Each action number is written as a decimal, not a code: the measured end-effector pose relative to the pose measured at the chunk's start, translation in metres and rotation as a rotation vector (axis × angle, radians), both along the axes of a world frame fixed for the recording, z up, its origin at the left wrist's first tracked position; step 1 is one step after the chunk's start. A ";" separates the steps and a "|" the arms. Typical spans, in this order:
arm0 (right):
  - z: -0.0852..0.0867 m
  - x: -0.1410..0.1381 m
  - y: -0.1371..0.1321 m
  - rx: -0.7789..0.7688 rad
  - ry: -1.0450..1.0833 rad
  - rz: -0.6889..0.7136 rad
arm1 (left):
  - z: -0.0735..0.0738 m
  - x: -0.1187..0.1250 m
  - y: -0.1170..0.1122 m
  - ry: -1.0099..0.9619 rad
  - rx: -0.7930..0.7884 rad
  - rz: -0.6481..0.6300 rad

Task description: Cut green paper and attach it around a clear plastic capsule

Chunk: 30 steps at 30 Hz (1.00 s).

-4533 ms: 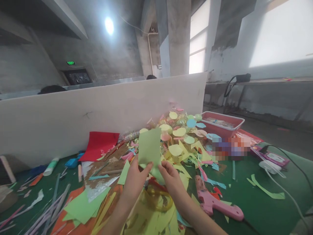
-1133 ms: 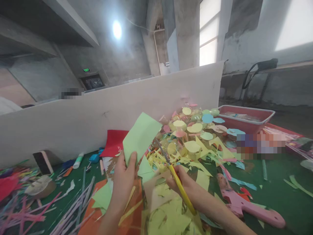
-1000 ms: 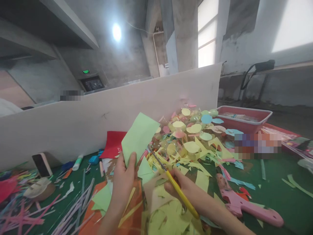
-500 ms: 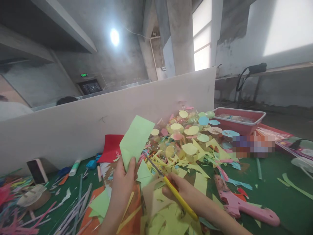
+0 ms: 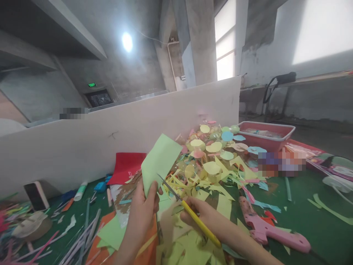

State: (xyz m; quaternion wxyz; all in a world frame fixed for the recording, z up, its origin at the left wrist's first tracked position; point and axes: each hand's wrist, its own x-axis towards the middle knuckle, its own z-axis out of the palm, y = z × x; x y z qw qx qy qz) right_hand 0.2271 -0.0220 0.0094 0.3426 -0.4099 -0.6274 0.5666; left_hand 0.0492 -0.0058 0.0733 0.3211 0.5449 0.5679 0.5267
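Note:
My left hand (image 5: 147,202) pinches the lower corner of a light green sheet of paper (image 5: 161,158), which stands up tilted to the right. In my right hand (image 5: 197,215) is a pair of scissors (image 5: 198,221) with yellow handles. Their blades point up and left, the tip over the paper's lower part near my left thumb. Whether the blades are cutting into the paper I cannot tell. Under my hands lie yellow paper pieces (image 5: 187,243) and an orange sheet (image 5: 149,235). More green paper (image 5: 113,232) lies left of my left wrist.
A pink glue gun (image 5: 275,232) lies right of my right arm. Behind my hands is a heap of paper discs and scraps (image 5: 212,167). A pink basket (image 5: 264,134), a red sheet (image 5: 127,167), a phone (image 5: 36,195) and a white partition (image 5: 82,143) stand or lie around.
The green paper and my left hand have shifted right and slightly down. The scissors' tip, beside the paper before, now overlaps its lower part. The view has turned slightly.

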 end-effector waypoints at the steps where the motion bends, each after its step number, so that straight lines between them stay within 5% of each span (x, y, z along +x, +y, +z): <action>1: -0.002 0.000 0.001 -0.007 0.009 0.002 | -0.001 0.001 0.000 -0.014 -0.007 -0.016; 30: 0.004 -0.001 -0.001 -0.005 0.008 0.017 | -0.001 -0.003 0.001 -0.100 -0.194 -0.107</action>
